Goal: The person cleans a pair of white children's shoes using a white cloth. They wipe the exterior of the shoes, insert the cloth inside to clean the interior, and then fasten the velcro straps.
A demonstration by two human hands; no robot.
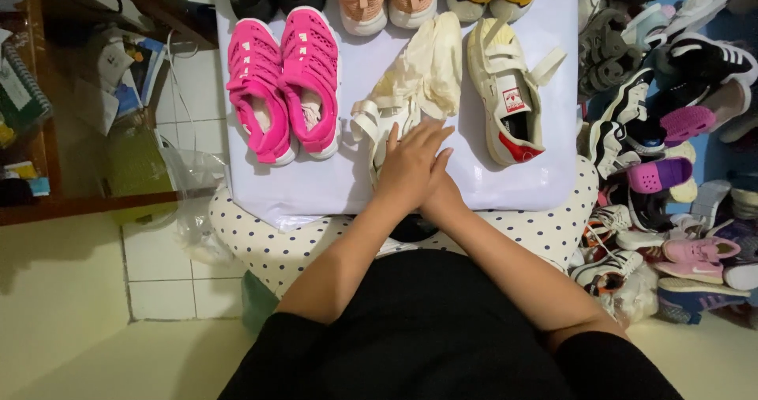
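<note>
Head view shows left hand (412, 163) laid flat over right hand (439, 199), both pressing the near cream strapped shoe (377, 127) onto the white sheet (316, 183), apparently steadying it, right of the pink mesh pair (284, 84); right hand's grip unclear.

The pink shoes (284, 84) look like soft mesh cloth with smooth, matt rubbery edges. The white sheet (505, 180) under them is smooth and a bit shiny — like paper or thin plastic — and it lies on a soft dotted cloth (553, 230). The cream shoe (509, 88) looks like smooth fake leather — the floor tiles (158, 266) are glossy.
</note>
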